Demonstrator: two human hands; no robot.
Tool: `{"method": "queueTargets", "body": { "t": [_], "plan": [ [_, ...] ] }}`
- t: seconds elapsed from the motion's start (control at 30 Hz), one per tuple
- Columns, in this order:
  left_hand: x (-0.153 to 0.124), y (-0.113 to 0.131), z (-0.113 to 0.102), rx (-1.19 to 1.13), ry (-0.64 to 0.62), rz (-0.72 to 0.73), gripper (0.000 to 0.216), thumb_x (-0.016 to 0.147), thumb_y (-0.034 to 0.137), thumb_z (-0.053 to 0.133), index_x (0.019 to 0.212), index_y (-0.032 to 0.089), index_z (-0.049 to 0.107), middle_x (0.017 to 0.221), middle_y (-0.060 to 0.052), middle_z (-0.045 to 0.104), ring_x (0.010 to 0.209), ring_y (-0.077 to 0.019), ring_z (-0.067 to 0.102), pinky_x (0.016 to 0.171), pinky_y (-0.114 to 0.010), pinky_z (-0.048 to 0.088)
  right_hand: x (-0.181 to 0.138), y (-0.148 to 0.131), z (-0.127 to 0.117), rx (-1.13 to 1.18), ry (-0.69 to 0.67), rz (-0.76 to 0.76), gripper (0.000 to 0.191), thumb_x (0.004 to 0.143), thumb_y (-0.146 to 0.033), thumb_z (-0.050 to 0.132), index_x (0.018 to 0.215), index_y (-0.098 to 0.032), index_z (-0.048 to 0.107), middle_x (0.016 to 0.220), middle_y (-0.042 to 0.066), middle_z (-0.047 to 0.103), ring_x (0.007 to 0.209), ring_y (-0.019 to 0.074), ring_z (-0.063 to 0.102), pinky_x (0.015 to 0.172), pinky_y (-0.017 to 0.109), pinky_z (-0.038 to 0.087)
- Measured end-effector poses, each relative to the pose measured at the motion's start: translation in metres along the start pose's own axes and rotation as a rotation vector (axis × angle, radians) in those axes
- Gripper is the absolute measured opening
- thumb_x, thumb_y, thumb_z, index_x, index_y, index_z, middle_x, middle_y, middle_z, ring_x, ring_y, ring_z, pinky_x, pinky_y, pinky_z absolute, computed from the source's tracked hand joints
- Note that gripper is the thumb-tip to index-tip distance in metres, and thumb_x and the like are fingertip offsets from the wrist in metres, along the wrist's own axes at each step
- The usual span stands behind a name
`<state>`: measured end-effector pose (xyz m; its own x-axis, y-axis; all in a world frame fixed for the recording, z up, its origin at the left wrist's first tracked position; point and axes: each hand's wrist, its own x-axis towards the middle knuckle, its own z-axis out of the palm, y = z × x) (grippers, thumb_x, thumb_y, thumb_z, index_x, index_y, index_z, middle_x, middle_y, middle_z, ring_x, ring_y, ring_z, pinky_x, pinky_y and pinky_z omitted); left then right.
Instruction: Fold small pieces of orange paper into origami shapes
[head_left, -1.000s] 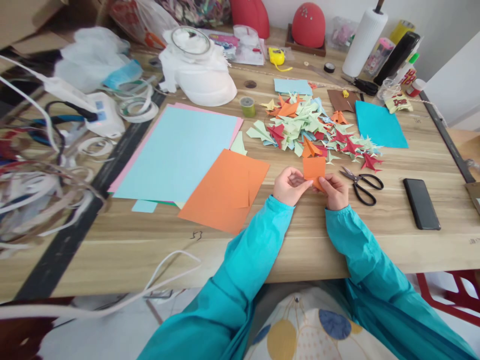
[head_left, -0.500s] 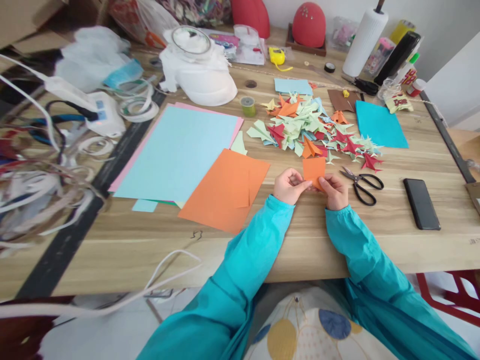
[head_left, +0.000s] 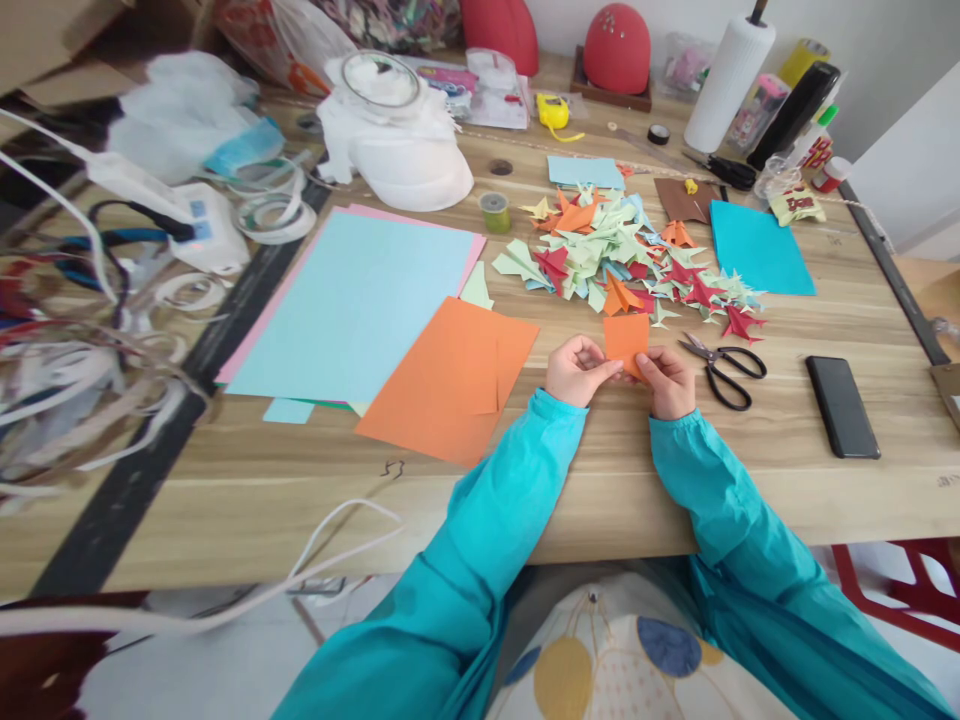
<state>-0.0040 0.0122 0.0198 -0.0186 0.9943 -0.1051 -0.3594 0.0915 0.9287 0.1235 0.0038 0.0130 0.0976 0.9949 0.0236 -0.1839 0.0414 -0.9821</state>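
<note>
A small orange square of paper point(head_left: 627, 336) is pinched at its lower edge between both hands. My left hand point(head_left: 576, 370) grips its lower left corner, thumb on top. On the lower right side, my right hand point(head_left: 669, 380) holds it with thumb and fingers together. Just beyond the paper lies a pile of folded paper pieces point(head_left: 607, 240), mostly pale green with some red, orange and blue. Black-handled scissors point(head_left: 729, 370) lie to the right of my right hand. Left of my hands, a larger orange sheet point(head_left: 435, 380) overlaps a light blue sheet point(head_left: 352, 300).
A black phone point(head_left: 843, 406) lies at the right. Farther back are a turquoise sheet point(head_left: 761, 248), a spool of green thread point(head_left: 495, 211), a yellow tape measure point(head_left: 553, 112) and a white cap point(head_left: 412, 170). Cords and ribbons point(head_left: 97, 390) crowd the left side; a white cable point(head_left: 225, 622) crosses the front edge.
</note>
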Motion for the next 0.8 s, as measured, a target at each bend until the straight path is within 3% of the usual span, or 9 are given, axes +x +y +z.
{"method": "queueTargets", "body": {
  "t": [0.6,0.8],
  "plan": [
    [-0.0004,0.0021,0.0005,0.019,0.012,0.042,0.038,0.049,0.035,0.076,0.061,0.015,0.045,0.049,0.003,0.057,0.043,-0.0117,0.059,0.045,-0.021,0.047,-0.0016,-0.0030,0.0017,-0.010,0.024,0.062,0.022,0.061,-0.037,0.070,0.065,-0.018,0.059,0.054,-0.003,0.062,0.045,0.0119,0.056,0.047,0.026,0.047],
    [0.0001,0.0021,-0.0004,0.043,-0.041,-0.028,0.042,0.050,0.040,0.075,0.067,0.016,0.044,0.050,0.003,0.057,0.043,-0.0103,0.056,0.041,-0.020,0.044,0.0002,-0.0015,-0.0004,-0.014,0.029,0.063,0.022,0.060,-0.036,0.070,0.064,-0.018,0.058,0.055,-0.004,0.062,0.046,0.0119,0.056,0.048,0.027,0.048]
  ]
}}
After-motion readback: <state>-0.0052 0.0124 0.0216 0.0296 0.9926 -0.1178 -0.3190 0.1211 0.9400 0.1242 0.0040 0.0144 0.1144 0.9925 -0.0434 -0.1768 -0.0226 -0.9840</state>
